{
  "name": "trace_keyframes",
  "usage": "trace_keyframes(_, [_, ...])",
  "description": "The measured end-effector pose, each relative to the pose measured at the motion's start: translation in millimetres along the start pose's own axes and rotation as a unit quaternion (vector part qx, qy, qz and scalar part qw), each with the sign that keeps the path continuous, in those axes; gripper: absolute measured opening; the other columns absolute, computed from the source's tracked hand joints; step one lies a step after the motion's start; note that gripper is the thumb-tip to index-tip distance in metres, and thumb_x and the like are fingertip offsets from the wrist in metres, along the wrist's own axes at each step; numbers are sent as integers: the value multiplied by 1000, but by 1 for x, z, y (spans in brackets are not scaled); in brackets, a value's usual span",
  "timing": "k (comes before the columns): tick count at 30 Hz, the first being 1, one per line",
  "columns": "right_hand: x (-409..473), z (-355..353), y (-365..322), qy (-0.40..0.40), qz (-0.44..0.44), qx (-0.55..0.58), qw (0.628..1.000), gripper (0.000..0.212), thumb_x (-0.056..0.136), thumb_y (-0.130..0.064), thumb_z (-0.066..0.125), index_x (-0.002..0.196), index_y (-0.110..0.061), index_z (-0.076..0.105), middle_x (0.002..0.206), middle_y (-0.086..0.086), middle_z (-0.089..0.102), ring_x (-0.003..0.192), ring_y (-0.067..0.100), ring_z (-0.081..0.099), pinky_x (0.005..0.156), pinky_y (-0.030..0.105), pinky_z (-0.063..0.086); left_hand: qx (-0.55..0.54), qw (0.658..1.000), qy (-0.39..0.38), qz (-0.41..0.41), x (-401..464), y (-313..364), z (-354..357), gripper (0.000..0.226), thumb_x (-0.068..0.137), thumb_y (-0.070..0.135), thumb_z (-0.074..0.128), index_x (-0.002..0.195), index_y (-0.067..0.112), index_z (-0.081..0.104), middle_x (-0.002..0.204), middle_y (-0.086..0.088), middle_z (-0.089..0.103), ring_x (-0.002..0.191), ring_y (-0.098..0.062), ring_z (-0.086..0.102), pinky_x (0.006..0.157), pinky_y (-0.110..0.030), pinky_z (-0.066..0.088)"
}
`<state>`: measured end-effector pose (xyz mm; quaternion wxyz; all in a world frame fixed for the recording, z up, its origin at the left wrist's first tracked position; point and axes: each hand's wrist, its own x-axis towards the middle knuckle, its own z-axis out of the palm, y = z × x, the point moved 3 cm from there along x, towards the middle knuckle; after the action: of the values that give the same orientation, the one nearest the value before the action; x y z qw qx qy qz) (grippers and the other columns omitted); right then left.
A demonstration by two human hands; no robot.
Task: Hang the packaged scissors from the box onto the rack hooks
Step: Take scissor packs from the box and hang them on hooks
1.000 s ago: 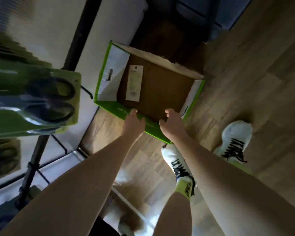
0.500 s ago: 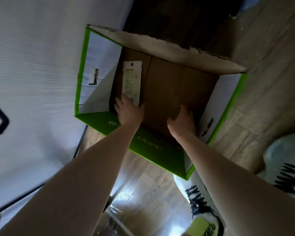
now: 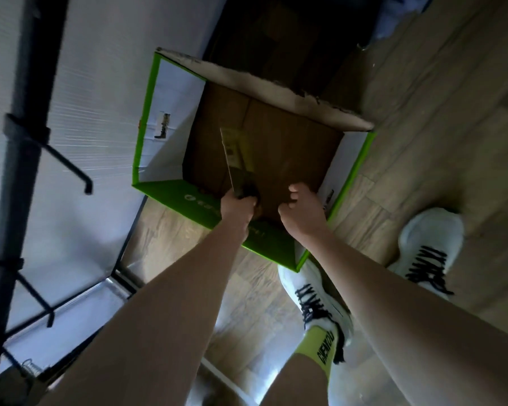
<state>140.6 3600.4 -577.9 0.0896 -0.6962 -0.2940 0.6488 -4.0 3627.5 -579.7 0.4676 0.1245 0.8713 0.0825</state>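
A green-and-white cardboard box (image 3: pixel 147 118) stands open on the wooden floor, its brown bottom bare. My left hand (image 3: pixel 236 208) grips the near end of a packaged pair of scissors (image 3: pixel 235 155), which is lifted on edge above the box's bottom. My right hand (image 3: pixel 301 210) hovers over the box's near right corner with fingers loosely curled, holding nothing. At the left stands the black rack post (image 3: pixel 21 118) with an empty hook (image 3: pixel 71 168) sticking out, and a second hook (image 3: pixel 38 300) lower down.
A white panel (image 3: pixel 106 68) backs the rack at the left. My two white shoes (image 3: pixel 314 300) stand on the floor just right of the box. Dark furniture (image 3: pixel 276 33) lies beyond the box's far wall.
My left hand has taken hold of the package that lay flat in the box and lifted it on edge. My right hand has drawn back toward the near wall. The view has pulled back.
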Motion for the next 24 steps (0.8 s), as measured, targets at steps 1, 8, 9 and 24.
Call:
trace_keyframes(1, [-10,-8,-6,3,-1,-4,1000,49,88,-16,59,135,-12,48,132,13,54,113,29,59,99,46,48,-39,999,-22,-29,-19,0,0,40,85,-6,55,117,17,62,100,-10,70,89,-30,71,81,-46,59])
trace_keyframes(8, [-90,-78,-72,23,-17,-58,998,50,94,-29,61,136,-5,48,132,13,58,119,29,57,88,30,44,-98,977,-182,-60,-152,25,-23,42,89,-5,58,127,13,57,113,-12,67,83,-20,68,67,-33,58])
trace_keyframes(9, [-103,-87,-81,16,-21,-66,997,51,94,-33,62,134,-6,48,128,12,60,116,28,58,84,30,44,-77,975,-202,-43,-171,32,-28,42,88,-6,60,124,15,58,119,-12,65,90,-20,65,72,-34,57])
trace_keyframes(24, [-347,-203,-228,-40,-119,-74,989,29,81,-29,64,107,-17,64,98,1,71,93,23,67,82,37,55,62,977,-168,112,-429,114,-170,45,83,6,71,118,21,47,93,3,56,80,-11,56,71,-19,48])
